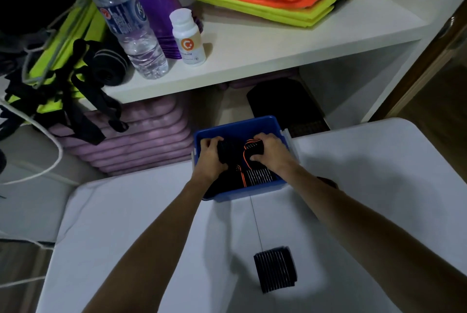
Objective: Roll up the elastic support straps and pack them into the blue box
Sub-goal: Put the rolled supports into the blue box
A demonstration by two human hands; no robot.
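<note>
Two bare hands reach into the blue box (237, 126), which sits at the far edge of a white table (379, 186), just below a white shelf (265, 54). Far left, a heap of black straps and yellow-green gear (63, 80) hangs off the shelf end over stacked pink mats (151, 135), beside a water bottle (126, 19) and a small white bottle (188, 38). The left hand (209, 158) is curled around a dark rolled strap (226, 150) at the box's left side. The right hand (271, 150) grips an orange-trimmed rolled strap (252, 147) near the middle, above a flat ribbed strap (259, 176) lying against the near wall. The tabletop is bare to the right of the box and on both sides of the forearms. Near the table's front, right of centre, a loose rolled strap (275, 269) lies well apart from both hands.
</note>
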